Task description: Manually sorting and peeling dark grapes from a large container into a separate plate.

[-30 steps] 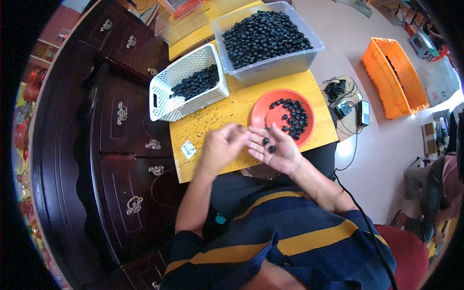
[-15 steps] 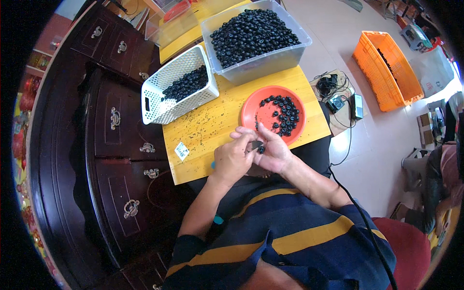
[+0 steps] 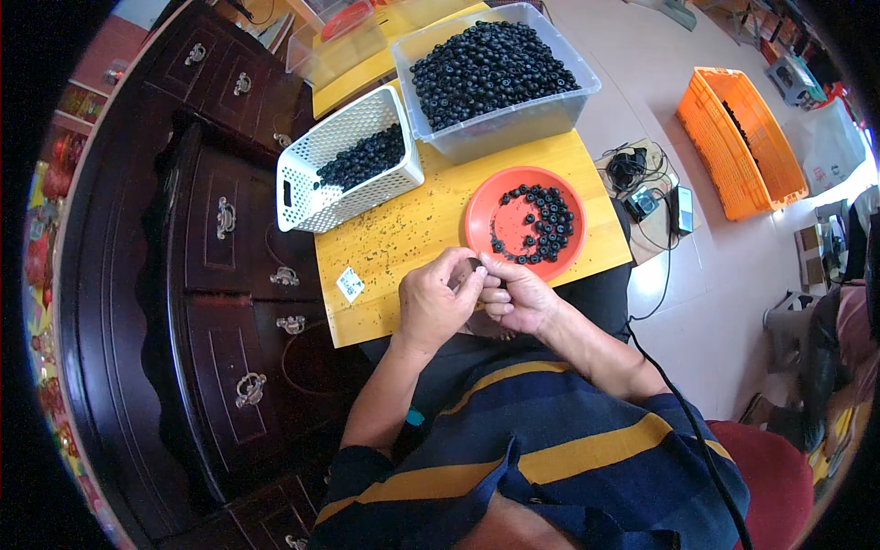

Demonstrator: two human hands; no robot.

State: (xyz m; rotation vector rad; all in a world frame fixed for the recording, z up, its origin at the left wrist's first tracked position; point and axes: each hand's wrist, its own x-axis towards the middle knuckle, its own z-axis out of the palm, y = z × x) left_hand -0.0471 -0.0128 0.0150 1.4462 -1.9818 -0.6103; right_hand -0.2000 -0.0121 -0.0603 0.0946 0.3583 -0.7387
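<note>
In front of my body, both hands meet fingertip to fingertip at the near edge of the red round dish [image 3: 480, 209]. My left hand [image 3: 432, 295] is closed in a pinch, with a dark sliver showing between thumb and finger. The curled fingers of my right hand [image 3: 523, 301] press up against it, on a small black round part that is almost wholly covered. Loose small black round parts [image 3: 555, 223], some ring-like, lie in the dish just beyond the right hand.
A white perforated basket [image 3: 302, 197] and a clear plastic bin [image 3: 513, 128], both holding black parts, stand on the yellow table [image 3: 385, 257]. Dark crumbs and a small white card [image 3: 349, 284] lie there too. At right are an orange crate [image 3: 738, 147], cables [image 3: 632, 170] and a person [image 3: 830, 339].
My right hand has gone from an opened palm bearing a black part to curled fingers. The dark flat blade in my left hand is now mostly hidden. The view has shifted slightly.
</note>
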